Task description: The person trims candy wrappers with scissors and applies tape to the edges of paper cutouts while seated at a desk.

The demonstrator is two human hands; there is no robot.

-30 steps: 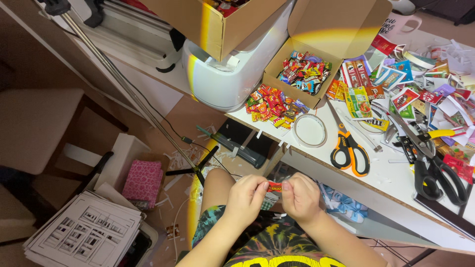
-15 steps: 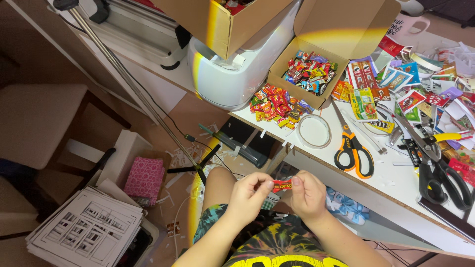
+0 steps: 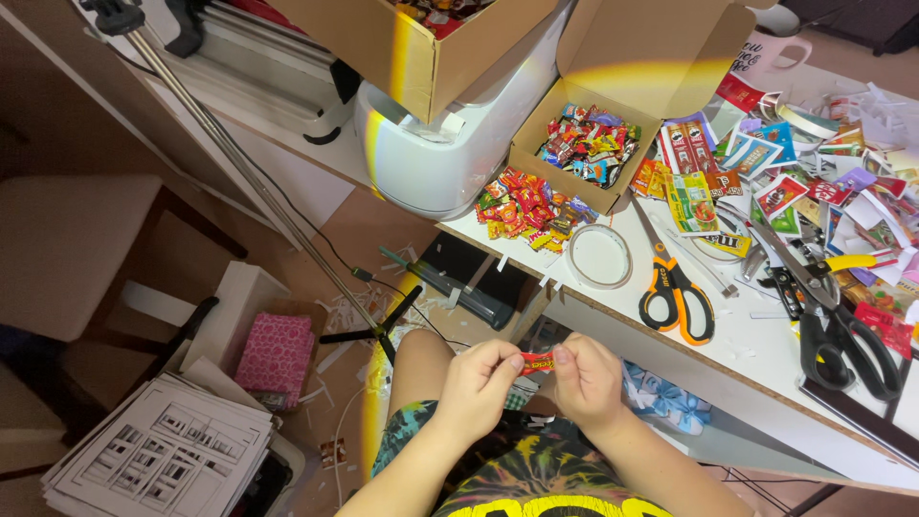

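Both of my hands meet over my lap, below the white table's edge [image 3: 670, 359]. My left hand [image 3: 481, 381] and my right hand [image 3: 586, 378] pinch the two ends of a small red wrapped candy [image 3: 537, 362] between thumb and fingers. The candy lies flat between the fingertips. On the table above lies a loose pile of the same kind of small bright wrappers [image 3: 528, 203], beside an open cardboard box [image 3: 582, 144] filled with more wrapped candies.
Orange-handled scissors [image 3: 676, 287] and black-handled scissors [image 3: 840, 330] lie on the table by a tape roll [image 3: 599, 257] and several printed wrappers [image 3: 795, 172]. A white machine [image 3: 436, 158] stands at the table's left end. Floor: tripod [image 3: 287, 239], pink box [image 3: 276, 349], printed sheets [image 3: 163, 455].
My hands have kept the candy between them and shifted slightly. The view has drifted a little, so the table sits lower and further right.
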